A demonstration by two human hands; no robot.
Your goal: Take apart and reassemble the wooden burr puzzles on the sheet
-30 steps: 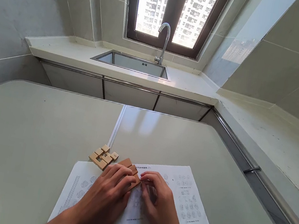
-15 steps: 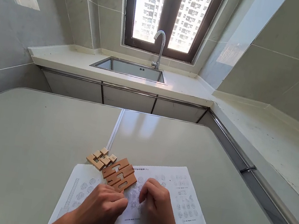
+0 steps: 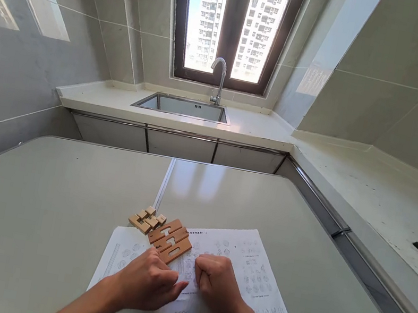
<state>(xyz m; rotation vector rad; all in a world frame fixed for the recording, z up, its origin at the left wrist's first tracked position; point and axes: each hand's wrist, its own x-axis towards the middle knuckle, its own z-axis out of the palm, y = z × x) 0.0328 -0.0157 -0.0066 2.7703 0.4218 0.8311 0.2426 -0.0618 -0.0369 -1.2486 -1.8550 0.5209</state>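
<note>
A printed sheet (image 3: 266,301) with small diagrams lies on the table. On its upper left rest several reddish-brown wooden pieces (image 3: 174,237) with slots, and several lighter wooden pieces (image 3: 145,219) sit against them at the left. My left hand (image 3: 152,281) is curled over the paper just below the brown pieces, thumb pointing right, with nothing visible in it. To its right, my right hand (image 3: 216,284) rests on the sheet in a loose fist, also with nothing showing in it. The two hands are apart.
The pale table (image 3: 41,213) has a seam down its middle. Beyond it stand a counter (image 3: 254,127) with a sink (image 3: 185,107) and a faucet (image 3: 221,80) below a window. Another counter (image 3: 370,179) runs along the right, with a dark opening.
The view has tilted up and shifted slightly. My left hand has turned, its thumb now reaching further right. My right hand's fingers have curled in more tightly. The wooden pieces stay on the sheet.
</note>
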